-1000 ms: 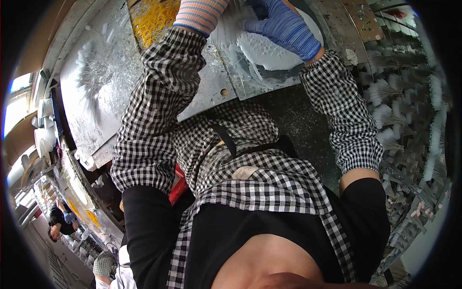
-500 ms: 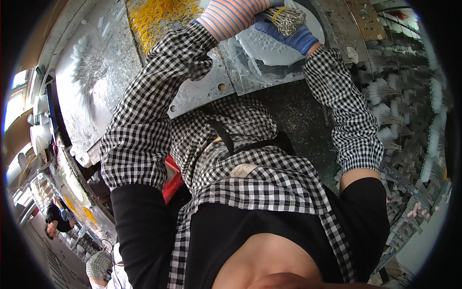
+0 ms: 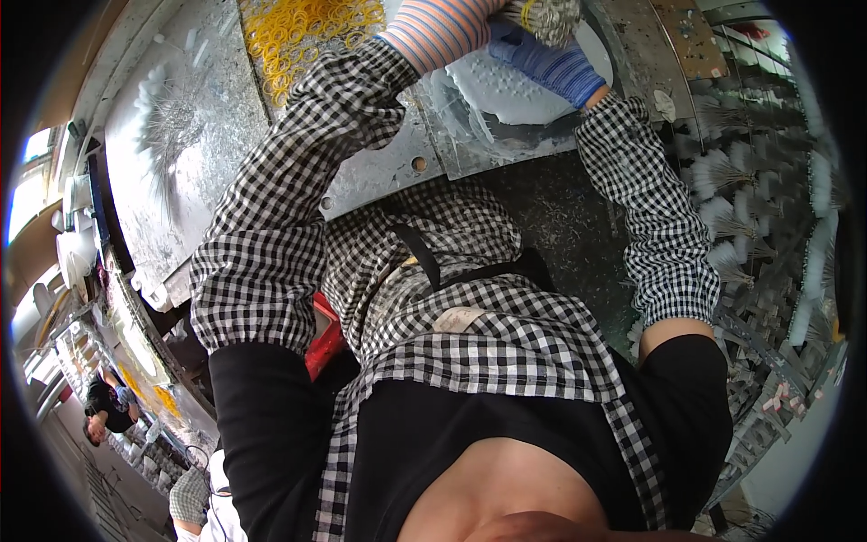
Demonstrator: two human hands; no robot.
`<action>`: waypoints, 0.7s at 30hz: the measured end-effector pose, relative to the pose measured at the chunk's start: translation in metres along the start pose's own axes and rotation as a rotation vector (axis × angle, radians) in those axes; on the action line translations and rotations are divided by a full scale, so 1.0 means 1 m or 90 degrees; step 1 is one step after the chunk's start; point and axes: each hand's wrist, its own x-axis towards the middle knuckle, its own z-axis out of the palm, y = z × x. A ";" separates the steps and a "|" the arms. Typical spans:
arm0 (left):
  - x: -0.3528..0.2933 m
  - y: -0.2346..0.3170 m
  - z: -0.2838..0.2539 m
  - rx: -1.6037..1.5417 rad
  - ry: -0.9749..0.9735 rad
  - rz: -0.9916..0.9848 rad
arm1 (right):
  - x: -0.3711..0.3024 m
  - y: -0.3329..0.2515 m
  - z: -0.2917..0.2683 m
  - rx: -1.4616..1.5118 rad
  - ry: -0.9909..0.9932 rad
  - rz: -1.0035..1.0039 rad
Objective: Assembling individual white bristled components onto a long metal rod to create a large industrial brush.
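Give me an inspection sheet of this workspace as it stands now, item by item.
Surface: scuffed gray metal worktop, round holes near its front edge.
Job's things: wire bundle with a yellow band; white paste-like spread nearby.
Clutter: yellow rubber bands scattered at upper left; thin brushes lying farther left.
Hands: left hand, striped glove, and right hand, blue glove, both at the bundle; grips partly hidden.
Cables: thin dark cord at lower left.
Surroundings: brush bundles massed at right; person in black at lower left.

Orange-blue striped left glove [image 3: 438,32], blue right glove [image 3: 555,70], grey bundle [image 3: 554,23], yellow rings [image 3: 307,32], black-white checked sleeves [image 3: 284,176]
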 end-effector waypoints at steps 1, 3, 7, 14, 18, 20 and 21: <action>0.000 0.000 0.000 -0.001 -0.001 0.000 | -0.002 0.004 0.000 0.000 -0.001 0.001; 0.001 0.004 -0.012 0.080 -0.042 0.057 | -0.005 0.009 -0.003 0.053 -0.020 -0.074; -0.003 0.015 -0.018 0.171 -0.092 0.088 | -0.006 -0.053 -0.039 0.025 -0.069 -0.032; -0.002 0.011 -0.014 0.145 -0.078 0.121 | -0.008 -0.051 -0.041 0.036 -0.150 -0.006; -0.002 0.009 -0.012 0.120 -0.071 0.099 | -0.009 -0.068 -0.045 0.004 -0.098 0.002; 0.001 0.007 -0.010 0.107 -0.034 0.113 | -0.008 -0.066 -0.048 0.033 -0.047 0.005; -0.002 0.007 -0.013 0.084 -0.007 0.076 | -0.002 -0.066 -0.047 0.033 -0.020 -0.006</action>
